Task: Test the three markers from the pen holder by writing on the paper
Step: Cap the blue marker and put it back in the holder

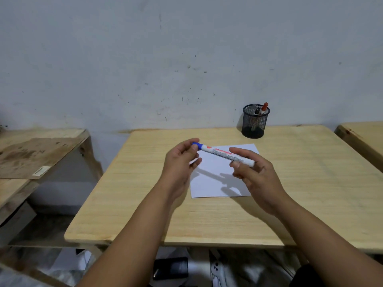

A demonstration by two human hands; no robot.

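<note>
Left hand (182,162) fingers pinch the blue marker (224,154) cap, half hiding it; right hand (255,172) fingers pinch its barrel, covering the blurred label's end.

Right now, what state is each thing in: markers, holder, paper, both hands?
Blue marker: capped, held level above the paper.
Left hand: pinches the blue cap.
Right hand: grips the barrel.
Paper: flat on the table, blank where visible.
Pen holder: upright.
Red marker: in the holder.
Black marker: in the holder.

Wooden table (290,204) w/ paper (215,179) & mesh pen holder (255,123) on it.
</note>
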